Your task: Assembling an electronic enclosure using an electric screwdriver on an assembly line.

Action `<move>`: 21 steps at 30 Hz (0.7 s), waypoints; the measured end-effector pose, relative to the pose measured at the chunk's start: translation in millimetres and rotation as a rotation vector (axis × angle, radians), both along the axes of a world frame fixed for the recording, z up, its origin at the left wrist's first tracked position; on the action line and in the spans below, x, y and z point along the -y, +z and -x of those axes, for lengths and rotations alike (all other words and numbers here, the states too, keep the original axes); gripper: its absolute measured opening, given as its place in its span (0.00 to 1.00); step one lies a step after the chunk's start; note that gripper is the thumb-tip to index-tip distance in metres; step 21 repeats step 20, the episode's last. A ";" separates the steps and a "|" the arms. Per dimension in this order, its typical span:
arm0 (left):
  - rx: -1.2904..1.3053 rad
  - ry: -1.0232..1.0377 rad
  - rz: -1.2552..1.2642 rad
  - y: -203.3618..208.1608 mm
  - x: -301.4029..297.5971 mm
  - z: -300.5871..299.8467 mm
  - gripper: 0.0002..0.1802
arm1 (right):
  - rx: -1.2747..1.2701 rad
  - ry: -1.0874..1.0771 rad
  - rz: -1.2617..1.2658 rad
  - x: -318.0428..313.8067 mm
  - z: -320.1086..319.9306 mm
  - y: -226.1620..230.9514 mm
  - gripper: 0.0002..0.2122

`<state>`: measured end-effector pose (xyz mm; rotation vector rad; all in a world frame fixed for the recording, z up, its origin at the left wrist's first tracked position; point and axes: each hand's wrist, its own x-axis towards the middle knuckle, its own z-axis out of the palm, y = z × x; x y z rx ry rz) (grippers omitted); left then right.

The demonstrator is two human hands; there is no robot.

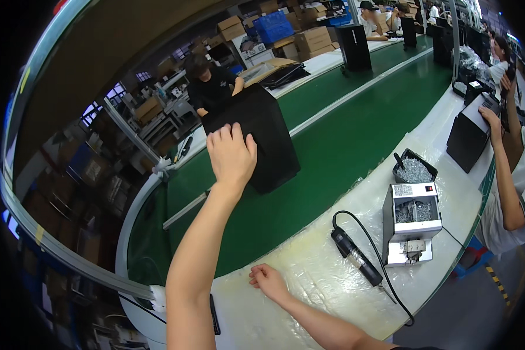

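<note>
A black box-shaped case (274,137) stands on the green conveyor belt (326,134). My left hand (233,154) reaches across to it, fingers bent against its upper near side and thumb to the right; the fingertips are partly lost against the dark surface. My right hand (268,281) hovers at or rests on the near edge of the plastic-covered white worktop (309,274). Its fingers are loosely curled, slightly apart, with nothing in them. To its right lies a black electric screwdriver (356,256) with a cable.
A screw feeder (413,224) stands on the right, behind it a black bin of screws (415,169). Across the belt a co-worker (213,84) is behind the case. At far right another person's hands touch a black panel (469,137). A metal frame (70,265) curves along the left.
</note>
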<state>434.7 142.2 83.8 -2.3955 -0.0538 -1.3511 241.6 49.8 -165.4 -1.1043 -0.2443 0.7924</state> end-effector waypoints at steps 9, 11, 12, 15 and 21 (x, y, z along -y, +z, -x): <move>-0.157 -0.145 0.101 14.0 67.5 -7.3 0.17 | -0.042 -0.055 -0.017 -0.7 -4.0 0.3 0.13; -0.234 -0.095 0.154 22.1 76.8 -6.6 0.19 | -0.063 -0.099 -0.039 -0.8 -9.6 -4.8 0.13; -0.286 -0.047 0.206 27.6 80.2 -2.9 0.20 | -0.063 -0.124 -0.052 -0.6 -13.4 -6.7 0.13; -0.301 -0.006 0.306 27.3 74.8 9.5 0.29 | -0.064 -0.213 -0.075 7.2 -26.4 -6.8 0.12; -0.274 0.049 0.455 25.4 44.8 58.7 0.29 | -0.104 -0.366 -0.054 14.1 -39.0 -0.1 0.12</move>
